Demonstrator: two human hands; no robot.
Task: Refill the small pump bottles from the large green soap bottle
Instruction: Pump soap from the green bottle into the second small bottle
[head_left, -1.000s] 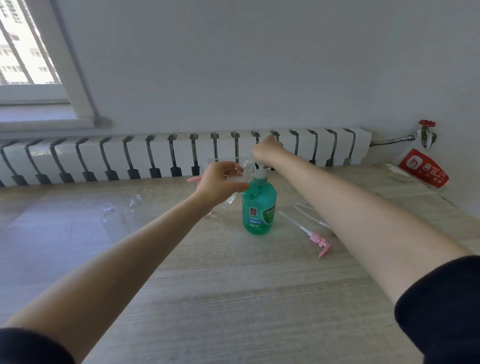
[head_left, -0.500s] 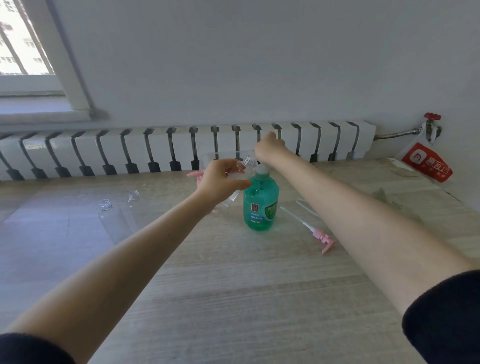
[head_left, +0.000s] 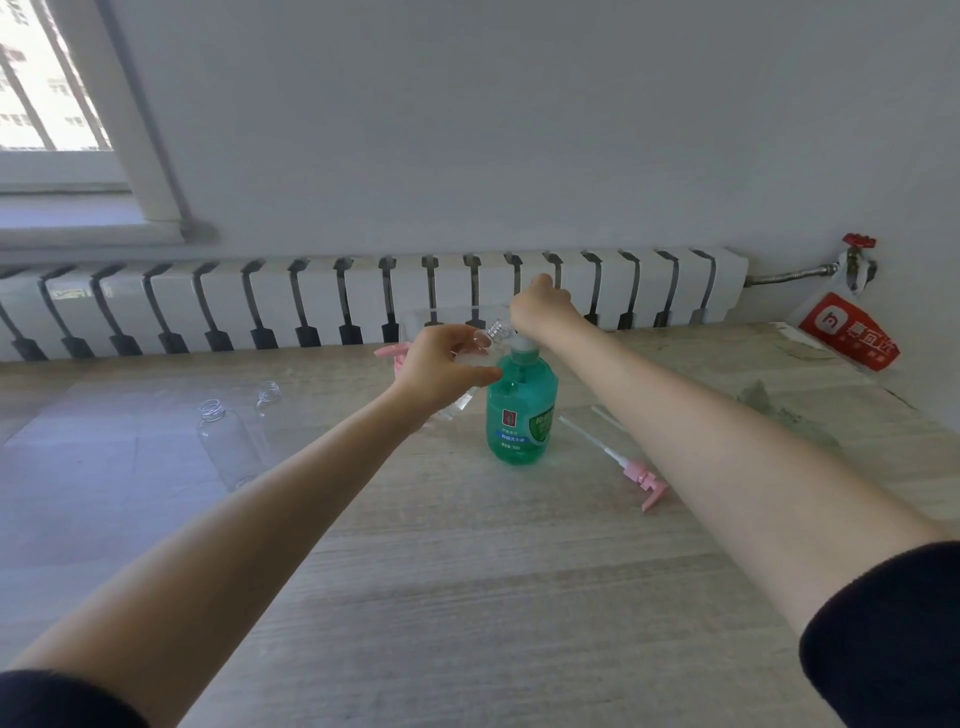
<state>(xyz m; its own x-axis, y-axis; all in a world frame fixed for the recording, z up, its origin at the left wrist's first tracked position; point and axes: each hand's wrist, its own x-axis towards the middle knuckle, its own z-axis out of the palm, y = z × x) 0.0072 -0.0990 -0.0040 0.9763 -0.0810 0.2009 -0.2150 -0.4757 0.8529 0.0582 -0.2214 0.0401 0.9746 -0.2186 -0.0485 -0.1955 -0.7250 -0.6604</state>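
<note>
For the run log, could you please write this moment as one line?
left hand: holds clear bottle, neck at pump | right hand: grips green bottle's pump | table: two open bottles, loose pink pump

Black sleeves (head_left: 883, 629) pushed up, forearms bare.
</note>
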